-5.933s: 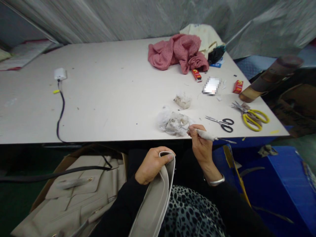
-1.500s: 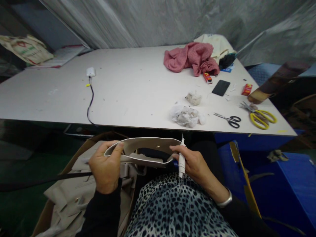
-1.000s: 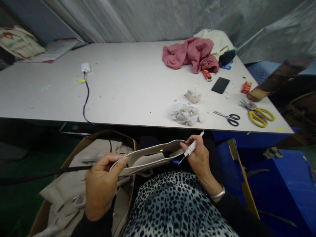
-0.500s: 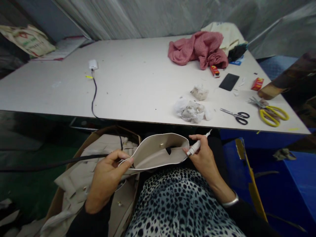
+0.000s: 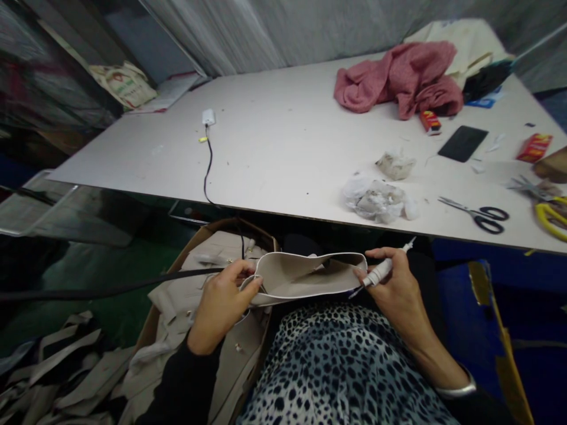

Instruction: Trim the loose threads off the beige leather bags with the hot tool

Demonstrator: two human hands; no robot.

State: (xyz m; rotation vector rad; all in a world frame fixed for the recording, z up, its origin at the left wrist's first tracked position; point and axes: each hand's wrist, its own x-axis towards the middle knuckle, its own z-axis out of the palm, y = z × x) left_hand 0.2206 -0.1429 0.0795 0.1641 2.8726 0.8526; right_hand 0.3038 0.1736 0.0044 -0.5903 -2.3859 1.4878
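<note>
A small beige bag (image 5: 305,283) with a pale rim is held above my lap, its mouth facing up. My left hand (image 5: 225,301) pinches the bag's left end between thumb and fingers. At the right end, my right hand (image 5: 394,283) is closed around a slim tool wrapped in white (image 5: 378,273), with a thin tip at each end. Its thumb and fingertips also touch the bag's rim. Part of the bag's inside is in shadow.
Below on the left, a cardboard box (image 5: 148,327) holds several beige bag pieces. Ahead on the table (image 5: 266,159) lie black-handled scissors (image 5: 481,215), yellow-handled snips (image 5: 551,215), crumpled plastic (image 5: 378,200), a pink cloth (image 5: 398,79) and a cable (image 5: 208,171). A blue bin (image 5: 465,319) stands right.
The view has turned left, so the table and hands appear farther right. The bag's far wall now bows inward, narrowing the right part of its mouth. Both hands keep their hold.
</note>
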